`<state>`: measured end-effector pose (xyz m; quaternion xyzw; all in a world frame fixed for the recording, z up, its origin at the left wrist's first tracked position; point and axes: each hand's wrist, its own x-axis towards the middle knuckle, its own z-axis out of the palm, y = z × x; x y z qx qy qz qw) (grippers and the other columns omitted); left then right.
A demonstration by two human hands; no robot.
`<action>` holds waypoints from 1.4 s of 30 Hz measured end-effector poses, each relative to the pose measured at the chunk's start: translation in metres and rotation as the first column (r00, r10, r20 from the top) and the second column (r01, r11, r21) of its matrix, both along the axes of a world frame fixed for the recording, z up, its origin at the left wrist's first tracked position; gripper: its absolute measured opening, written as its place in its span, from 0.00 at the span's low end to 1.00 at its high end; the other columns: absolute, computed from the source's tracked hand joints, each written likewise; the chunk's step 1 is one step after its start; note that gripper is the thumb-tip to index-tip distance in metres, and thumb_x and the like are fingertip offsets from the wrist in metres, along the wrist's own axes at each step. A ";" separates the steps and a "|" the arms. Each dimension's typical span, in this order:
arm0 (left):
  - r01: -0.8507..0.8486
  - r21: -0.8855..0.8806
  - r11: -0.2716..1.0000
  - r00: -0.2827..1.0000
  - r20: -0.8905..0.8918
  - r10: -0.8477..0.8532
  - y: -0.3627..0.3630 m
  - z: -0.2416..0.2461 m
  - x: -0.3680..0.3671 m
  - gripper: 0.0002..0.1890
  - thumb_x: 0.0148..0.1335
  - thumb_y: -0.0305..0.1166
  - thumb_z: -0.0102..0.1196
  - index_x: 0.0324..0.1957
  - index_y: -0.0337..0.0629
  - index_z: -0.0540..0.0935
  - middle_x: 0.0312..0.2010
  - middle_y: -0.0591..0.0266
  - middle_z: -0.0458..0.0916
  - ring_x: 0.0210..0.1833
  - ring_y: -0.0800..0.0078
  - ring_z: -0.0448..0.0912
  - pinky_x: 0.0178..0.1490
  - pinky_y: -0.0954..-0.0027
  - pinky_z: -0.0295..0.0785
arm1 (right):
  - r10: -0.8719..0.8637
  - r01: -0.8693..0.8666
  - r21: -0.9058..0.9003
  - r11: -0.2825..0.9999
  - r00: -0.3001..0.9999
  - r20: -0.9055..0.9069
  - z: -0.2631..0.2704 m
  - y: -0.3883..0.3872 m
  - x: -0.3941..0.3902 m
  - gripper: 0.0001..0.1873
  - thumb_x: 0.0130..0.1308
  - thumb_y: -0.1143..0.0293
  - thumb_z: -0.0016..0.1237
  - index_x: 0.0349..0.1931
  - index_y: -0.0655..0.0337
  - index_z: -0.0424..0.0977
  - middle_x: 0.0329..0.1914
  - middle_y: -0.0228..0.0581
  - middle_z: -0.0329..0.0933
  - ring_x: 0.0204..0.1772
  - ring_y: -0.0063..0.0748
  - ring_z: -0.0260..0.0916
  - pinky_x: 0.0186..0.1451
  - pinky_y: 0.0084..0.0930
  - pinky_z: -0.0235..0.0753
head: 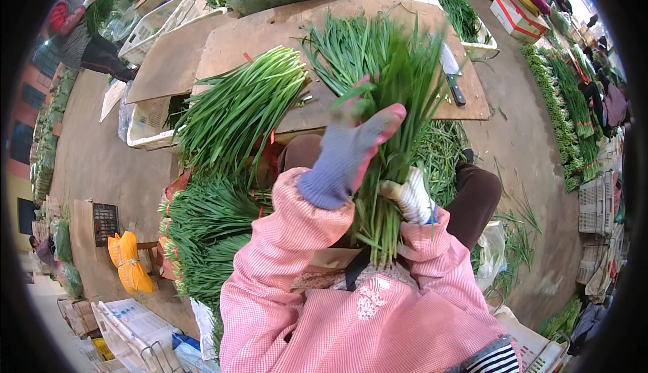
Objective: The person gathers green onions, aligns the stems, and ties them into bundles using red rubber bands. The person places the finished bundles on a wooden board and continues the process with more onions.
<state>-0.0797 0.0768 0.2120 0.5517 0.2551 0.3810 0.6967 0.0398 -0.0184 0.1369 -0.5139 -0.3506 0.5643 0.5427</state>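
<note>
My right hand (411, 197), in a white striped glove, grips a bunch of garlic chives (386, 185) near its stems. The stem ends point down towards my lap and the leaves fan upward. My left hand (352, 145), in a grey-blue glove with a pink palm, is against the upper leaves. Its thumb stands apart from its fingers, which are blurred and partly covered by leaves. Beyond it more loose chives (349, 44) lie on a wooden board (243, 28). A thick pile of chives (248, 99) rests at the board's left, stem ends towards upper right.
A knife with a black handle (455, 89) lies at the board's right. Tied bundles (212, 221) are stacked by my left side. White plastic crates (152, 135) stand left of the board. Trimmings (438, 155) lie under its right edge. A person (76, 28) carries greens at far left.
</note>
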 end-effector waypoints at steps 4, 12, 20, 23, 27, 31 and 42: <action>-0.205 0.140 0.969 0.965 0.195 0.176 0.003 0.017 -0.029 0.29 0.56 0.28 0.48 0.61 0.31 0.61 0.61 0.50 0.63 0.64 0.60 0.61 0.66 0.60 0.55 | -0.141 0.141 0.030 0.990 0.990 -0.005 -0.005 -0.003 0.020 0.15 0.49 0.72 0.51 0.40 0.65 0.74 0.32 0.33 0.77 0.33 0.23 0.73 0.37 0.23 0.74; -0.327 0.200 0.924 0.934 -0.083 0.348 -0.069 -0.045 -0.098 0.23 0.56 0.26 0.50 0.54 0.30 0.69 0.51 0.52 0.73 0.54 0.66 0.72 0.60 0.64 0.65 | -0.201 0.184 0.085 0.979 0.937 0.284 -0.023 0.015 0.057 0.11 0.54 0.73 0.49 0.38 0.62 0.78 0.31 0.36 0.80 0.32 0.23 0.77 0.36 0.21 0.76; -0.276 -0.043 0.960 0.932 -0.256 0.256 -0.044 -0.130 -0.062 0.25 0.57 0.24 0.56 0.57 0.35 0.66 0.57 0.57 0.66 0.61 0.69 0.64 0.63 0.71 0.58 | -0.113 0.059 0.114 0.992 0.822 0.559 -0.035 0.032 0.056 0.12 0.48 0.70 0.52 0.35 0.58 0.79 0.31 0.38 0.80 0.33 0.31 0.79 0.37 0.24 0.77; -0.178 -0.348 0.921 0.984 -0.086 0.158 -0.033 -0.150 -0.039 0.26 0.62 0.32 0.52 0.60 0.37 0.63 0.57 0.57 0.66 0.61 0.71 0.64 0.63 0.73 0.57 | -0.166 0.143 0.122 0.982 0.964 0.209 -0.024 0.030 0.048 0.12 0.50 0.72 0.49 0.36 0.62 0.79 0.31 0.37 0.80 0.33 0.27 0.78 0.38 0.24 0.77; -0.027 -0.443 0.896 0.989 0.116 0.087 -0.024 -0.160 -0.013 0.28 0.67 0.48 0.40 0.61 0.39 0.63 0.58 0.59 0.66 0.59 0.75 0.66 0.63 0.70 0.57 | -0.182 0.180 0.030 0.983 0.952 0.248 -0.009 0.032 0.038 0.12 0.50 0.73 0.49 0.36 0.65 0.78 0.32 0.36 0.80 0.34 0.25 0.77 0.39 0.23 0.77; 0.255 -0.542 0.801 0.909 0.417 -0.007 -0.033 -0.155 0.000 0.43 0.59 0.66 0.35 0.63 0.38 0.59 0.56 0.60 0.70 0.58 0.69 0.68 0.63 0.67 0.59 | -0.083 0.080 0.091 0.993 0.996 0.031 -0.007 0.044 0.033 0.16 0.54 0.63 0.49 0.37 0.66 0.77 0.31 0.36 0.79 0.34 0.25 0.76 0.39 0.24 0.76; 0.248 -0.716 0.653 0.914 0.395 0.087 -0.050 -0.152 -0.034 0.26 0.59 0.39 0.55 0.56 0.35 0.66 0.49 0.52 0.74 0.49 0.63 0.76 0.52 0.58 0.75 | 0.030 0.036 -0.118 0.992 0.856 0.516 -0.029 0.055 0.025 0.19 0.64 0.54 0.44 0.37 0.64 0.76 0.23 0.33 0.73 0.26 0.20 0.64 0.31 0.22 0.66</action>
